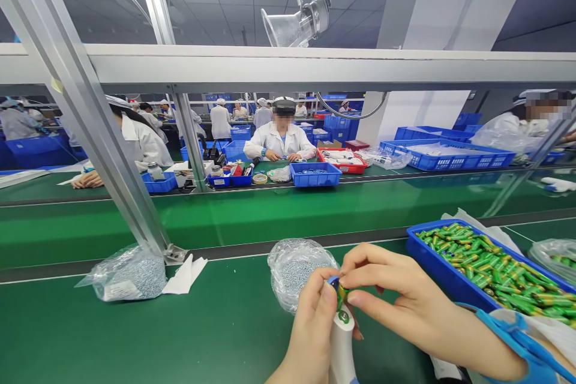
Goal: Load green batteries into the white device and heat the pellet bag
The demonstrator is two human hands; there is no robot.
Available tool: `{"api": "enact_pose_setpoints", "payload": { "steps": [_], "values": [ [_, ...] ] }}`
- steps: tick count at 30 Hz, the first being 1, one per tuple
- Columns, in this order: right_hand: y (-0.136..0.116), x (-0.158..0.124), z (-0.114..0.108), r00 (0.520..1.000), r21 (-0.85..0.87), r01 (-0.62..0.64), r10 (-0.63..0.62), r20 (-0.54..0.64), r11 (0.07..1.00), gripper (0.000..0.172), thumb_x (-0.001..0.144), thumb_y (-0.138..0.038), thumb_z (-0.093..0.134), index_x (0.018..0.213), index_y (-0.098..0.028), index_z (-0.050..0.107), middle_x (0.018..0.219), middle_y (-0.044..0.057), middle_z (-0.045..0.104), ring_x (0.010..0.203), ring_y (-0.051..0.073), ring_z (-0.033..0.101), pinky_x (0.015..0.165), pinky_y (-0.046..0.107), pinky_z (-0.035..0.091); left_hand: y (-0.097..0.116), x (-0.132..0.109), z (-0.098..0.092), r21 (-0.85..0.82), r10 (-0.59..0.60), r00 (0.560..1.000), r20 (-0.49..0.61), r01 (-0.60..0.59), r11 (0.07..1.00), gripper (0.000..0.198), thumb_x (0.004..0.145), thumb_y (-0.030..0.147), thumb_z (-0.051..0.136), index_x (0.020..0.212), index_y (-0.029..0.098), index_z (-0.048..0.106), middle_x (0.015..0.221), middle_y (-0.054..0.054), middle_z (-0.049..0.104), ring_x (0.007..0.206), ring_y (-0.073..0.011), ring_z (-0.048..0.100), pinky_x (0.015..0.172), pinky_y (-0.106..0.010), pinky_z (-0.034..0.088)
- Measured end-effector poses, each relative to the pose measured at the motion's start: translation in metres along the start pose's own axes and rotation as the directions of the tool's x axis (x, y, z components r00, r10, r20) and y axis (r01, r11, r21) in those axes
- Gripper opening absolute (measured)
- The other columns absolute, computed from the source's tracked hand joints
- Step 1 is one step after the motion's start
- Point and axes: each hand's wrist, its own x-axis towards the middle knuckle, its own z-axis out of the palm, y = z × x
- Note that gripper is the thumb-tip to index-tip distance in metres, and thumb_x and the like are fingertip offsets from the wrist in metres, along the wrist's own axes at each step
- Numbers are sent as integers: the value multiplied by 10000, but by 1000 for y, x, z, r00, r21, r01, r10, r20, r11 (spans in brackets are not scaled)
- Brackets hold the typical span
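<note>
My left hand is wrapped round a white cylindrical device held upright over the green table. My right hand pinches a small green and yellow battery at the top end of that device, where a blue rim shows. Just behind my fingers lies an open clear bag of small silvery parts. To my right stands a blue tray filled with many green and yellow batteries.
A second bag of silvery parts and a folded white paper lie at the left by a slanted metal post. A green conveyor belt runs across. Beyond it sit workers in white coats among blue bins.
</note>
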Motion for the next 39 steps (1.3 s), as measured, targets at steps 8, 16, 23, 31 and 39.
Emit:
{"api": "enact_pose_setpoints", "payload": {
  "steps": [8, 16, 23, 31, 39],
  "values": [
    [6, -6, 4, 986, 144, -165, 168, -9, 976, 234, 906, -334, 481, 1123, -266, 540, 1084, 63, 551, 1017, 191, 538, 817, 303, 495, -3, -1, 0, 9, 12, 998, -54, -12, 1000, 629, 731, 760, 443, 914, 174, 581, 501, 40, 507, 432, -79, 460, 478, -189, 387],
    [9, -13, 39, 823, 601, -566, 425, 376, 565, 457, 893, -567, 378, 1170, -229, 509, 1066, 69, 563, 1057, 235, 519, 933, 413, 407, -2, -5, -7, 169, -84, 982, -167, 112, 979, 647, 791, 744, 320, 875, 188, 640, 574, -3, 529, 527, -155, 491, 541, -272, 403],
    [8, -20, 54, 828, 812, -532, 350, 439, 239, 470, 779, -526, 612, 1149, -250, 524, 1111, 59, 547, 1157, 228, 456, 1030, 395, 288, -6, -6, -11, 287, -13, 970, -243, 85, 954, 602, 807, 712, 351, 822, 196, 660, 695, -32, 582, 695, -200, 509, 646, -292, 394],
    [7, -17, 52, 811, 830, -530, 388, 438, 171, 503, 639, -455, 753, 1030, -242, 520, 1023, 37, 534, 1114, 228, 457, 865, 293, 386, -3, -4, -3, 309, 6, 977, -213, 61, 949, 644, 788, 757, 304, 734, 187, 599, 585, 2, 513, 638, -180, 471, 681, -308, 359],
    [10, -19, 52, 784, 826, -555, 393, 480, 99, 574, 593, -407, 792, 1083, -250, 538, 1012, 13, 522, 1070, 193, 451, 927, 288, 298, -4, -6, -2, 331, -3, 974, -228, 80, 940, 632, 790, 751, 318, 717, 183, 585, 538, 11, 502, 569, -166, 448, 630, -304, 358]
  ]
}}
